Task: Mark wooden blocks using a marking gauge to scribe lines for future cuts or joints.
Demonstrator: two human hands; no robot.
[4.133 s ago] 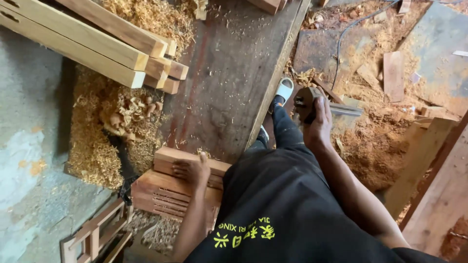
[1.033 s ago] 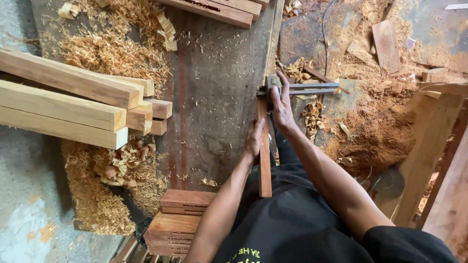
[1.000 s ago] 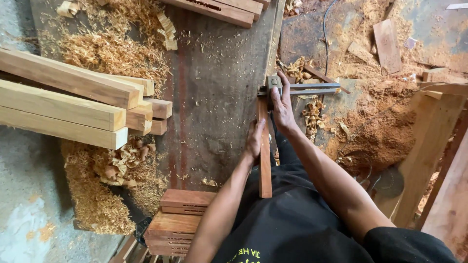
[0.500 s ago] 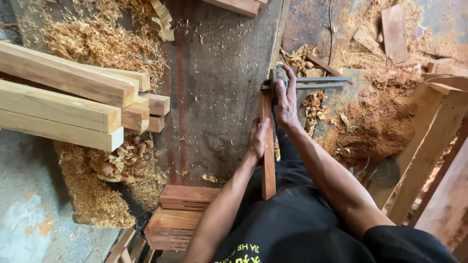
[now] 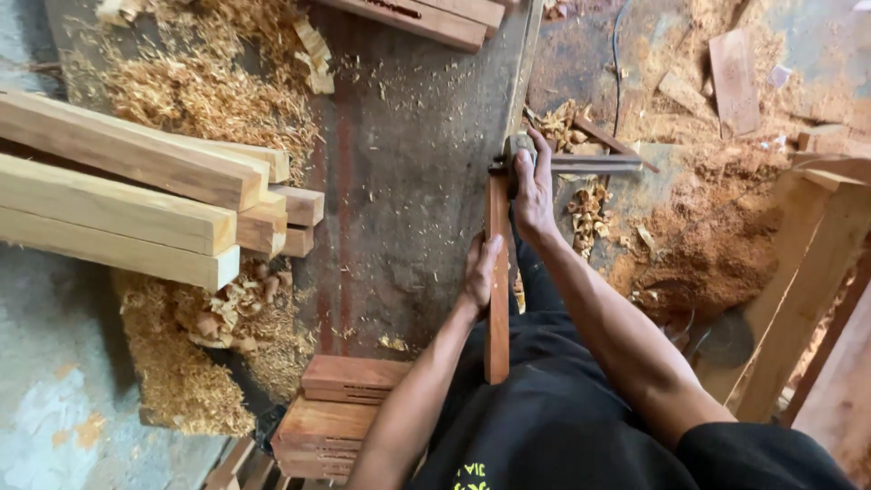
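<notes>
My left hand grips a narrow reddish wooden strip that lies along the right edge of the dark workbench. At the strip's far end my right hand is closed on a wooden marking gauge, pressed against the strip. The gauge's grey metal bars stick out to the right, over the floor.
Pale square timber lengths are stacked at the left over heaps of shavings. A pile of short reddish slotted boards sits near my left elbow. More boards lie at the bench's far end. Sawdust, offcuts and a cable cover the floor at right.
Four seconds ago my left hand rested on the short boards and my right hand held the gauge low over the floor. Both now work on the strip; the gauge stays near its far end.
</notes>
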